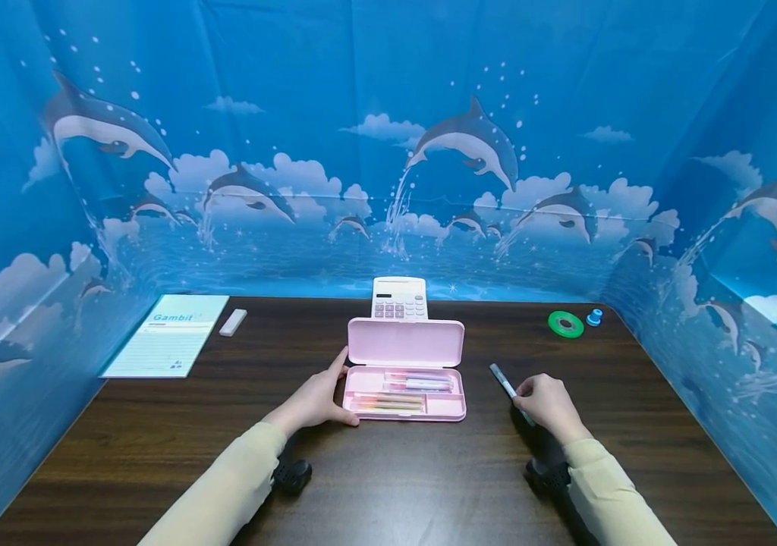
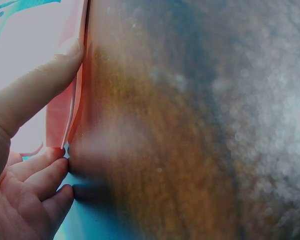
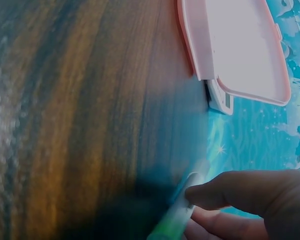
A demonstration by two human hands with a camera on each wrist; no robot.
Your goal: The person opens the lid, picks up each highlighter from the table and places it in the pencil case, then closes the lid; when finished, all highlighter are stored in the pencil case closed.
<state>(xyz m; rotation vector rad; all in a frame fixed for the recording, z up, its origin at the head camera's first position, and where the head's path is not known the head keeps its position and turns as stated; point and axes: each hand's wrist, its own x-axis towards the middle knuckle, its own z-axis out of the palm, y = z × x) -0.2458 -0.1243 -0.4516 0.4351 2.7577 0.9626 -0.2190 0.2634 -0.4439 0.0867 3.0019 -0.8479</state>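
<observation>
A pink pencil case (image 1: 405,343) stands with its lid raised in the middle of the table. Several coloured pens (image 1: 419,384) lie in its back compartment, and more thin pens (image 1: 388,403) in the front one. My left hand (image 1: 313,398) grips the case's left end, thumb at the front corner and fingers along the side; the left wrist view shows the thumb (image 2: 45,77) against the pink edge. To the right of the case, my right hand (image 1: 552,407) pinches a slim whitish marker (image 1: 502,380) between thumb and fingers, low over the table. Its green end (image 3: 167,227) shows in the right wrist view.
Behind the case sits a white calculator (image 1: 399,297). At the back left lie a notepad (image 1: 166,337) and a white eraser (image 1: 233,323). A green tape roll (image 1: 565,324) and a small blue object (image 1: 594,317) are at the back right. A dolphin-print curtain (image 1: 306,250) borders the table (image 1: 402,485).
</observation>
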